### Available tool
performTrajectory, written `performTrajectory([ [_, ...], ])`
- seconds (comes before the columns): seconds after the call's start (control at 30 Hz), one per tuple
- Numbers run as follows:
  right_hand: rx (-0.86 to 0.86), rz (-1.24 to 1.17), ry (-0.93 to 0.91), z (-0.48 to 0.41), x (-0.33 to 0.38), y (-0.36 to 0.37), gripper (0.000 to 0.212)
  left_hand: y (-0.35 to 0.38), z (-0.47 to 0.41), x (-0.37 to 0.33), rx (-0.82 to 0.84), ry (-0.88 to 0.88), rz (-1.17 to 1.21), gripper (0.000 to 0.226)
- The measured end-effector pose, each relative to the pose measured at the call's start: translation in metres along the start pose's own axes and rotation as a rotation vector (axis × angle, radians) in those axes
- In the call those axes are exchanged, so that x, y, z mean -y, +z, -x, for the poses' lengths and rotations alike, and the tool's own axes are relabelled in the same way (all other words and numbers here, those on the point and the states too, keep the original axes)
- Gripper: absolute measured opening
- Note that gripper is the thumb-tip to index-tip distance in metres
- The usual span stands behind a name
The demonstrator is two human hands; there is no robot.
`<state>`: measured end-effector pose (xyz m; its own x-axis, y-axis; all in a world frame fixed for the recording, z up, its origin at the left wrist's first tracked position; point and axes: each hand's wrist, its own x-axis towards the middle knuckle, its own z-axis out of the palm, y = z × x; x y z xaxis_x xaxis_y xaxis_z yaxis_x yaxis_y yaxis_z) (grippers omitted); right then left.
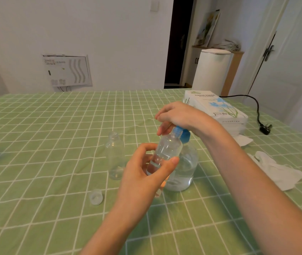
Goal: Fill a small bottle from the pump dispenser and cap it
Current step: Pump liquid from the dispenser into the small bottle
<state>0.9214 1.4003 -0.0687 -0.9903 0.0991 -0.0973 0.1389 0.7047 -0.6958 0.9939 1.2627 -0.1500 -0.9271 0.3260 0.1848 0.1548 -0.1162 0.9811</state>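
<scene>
the left hand (146, 173) holds the bottle (166, 151) by its lower half, thumb on the near side and fingers curled round the far side. the bottle tilts, its mouth up and away from the grip, at the blue pump (183, 135) of the dispenser (185, 168), which stands just behind the grip. the right hand (179, 116) lies over the pump from above; whether its fingers close on the pump cannot be told. liquid appears to sit low in the bottle, so filling is judged incomplete. risks: if the mouth drifts off the spout, liquid lands on the left fingers and the cloth (54, 144); a hard stroke may tip the dispenser, which nothing steadies at its base; a wet grip may let the bottle slip. the cap (96, 196) lies below and left of the grip, and neither hand is free to take it. the spare bottle (115, 157), just left of the grip, could be knocked over.
</scene>
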Motion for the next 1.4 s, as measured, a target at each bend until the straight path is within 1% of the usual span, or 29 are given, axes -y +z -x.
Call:
performTrajectory([
  [0.13,-0.021,-0.002,-0.016,0.000,-0.002,0.001,0.026,-0.001,0.000,0.001,-0.003,0.000,-0.002,0.025],
  [0.33,-0.050,-0.015,-0.065,0.002,0.003,-0.009,0.021,0.001,-0.001,-0.003,0.001,0.013,-0.006,0.031],
  [0.47,-0.014,0.003,-0.044,0.002,0.007,-0.008,0.029,0.001,0.000,-0.003,-0.002,0.015,-0.006,0.035],
  [0.63,-0.019,0.011,-0.011,0.002,0.004,-0.001,0.038,0.001,0.000,-0.002,0.002,0.016,0.000,0.033],
  [0.7,-0.023,0.017,-0.001,0.003,0.002,0.000,0.036,0.001,0.000,-0.001,0.003,0.017,0.007,0.036],
  [0.77,-0.034,0.014,-0.005,0.002,0.001,0.001,0.029,0.000,0.001,0.000,0.004,0.020,0.007,0.035],
  [0.83,-0.046,-0.003,-0.024,0.003,0.001,-0.001,0.027,0.000,0.001,0.000,0.007,0.021,0.002,0.034],
  [0.97,-0.066,0.004,-0.068,0.005,0.005,-0.008,0.018,0.001,0.000,-0.001,0.000,0.023,0.003,0.027],
  [1.1,-0.031,0.027,-0.060,0.005,0.008,-0.007,0.021,0.002,0.000,-0.001,-0.003,0.027,0.007,0.030],
  [1.3,-0.020,0.024,-0.034,0.004,0.002,0.000,0.023,0.001,0.001,0.001,-0.003,0.003,0.010,0.023],
  [1.4,-0.033,0.026,-0.034,0.004,0.001,0.000,0.023,0.000,0.001,0.001,0.000,0.007,-0.001,0.023],
])
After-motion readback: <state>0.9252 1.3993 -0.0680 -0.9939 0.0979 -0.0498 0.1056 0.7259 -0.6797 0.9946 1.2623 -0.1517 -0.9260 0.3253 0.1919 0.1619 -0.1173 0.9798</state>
